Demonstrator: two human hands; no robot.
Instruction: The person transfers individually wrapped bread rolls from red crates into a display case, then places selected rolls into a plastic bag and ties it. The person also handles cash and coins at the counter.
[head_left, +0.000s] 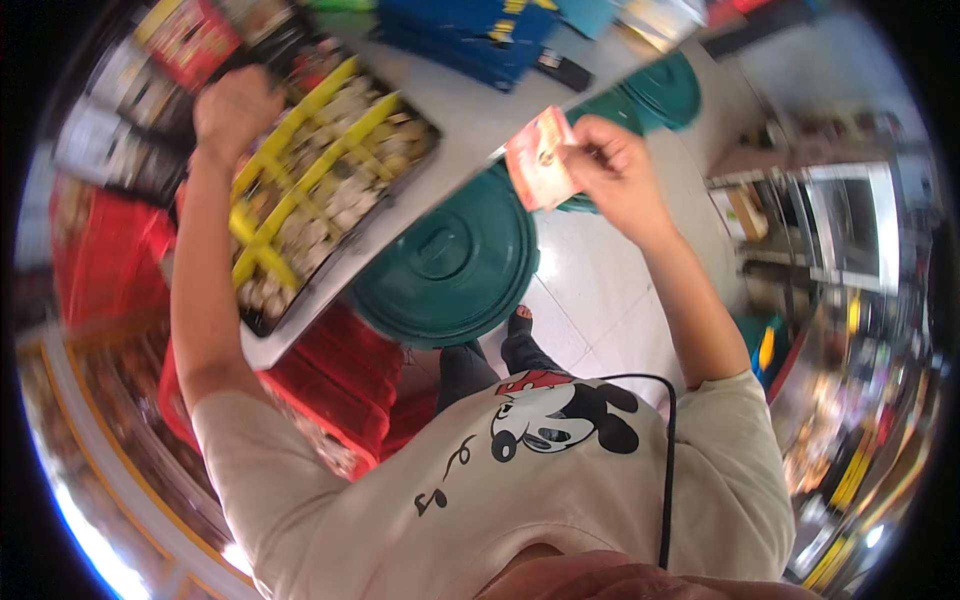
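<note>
My right hand (616, 180) pinches a small orange and pink printed card or packet (541, 161) between thumb and fingers, out past the table edge. On the far side, my left hand (238, 111) reaches over the table's left end, by a red and yellow pack (187, 41). Its fingers are curled and blurred, so whether it grips anything is hidden. Between my arms lies a dark tray with yellow dividers (307, 186). Small pale pieces (352, 201) fill its compartments.
A pale table (450, 112) carries a blue box (457, 37) and a small black object (564, 71). Large green lidded bins (442, 259) stand against its edge. Red crates or bags (345, 375) are near my legs. Crowded shelves (847, 420) line the right.
</note>
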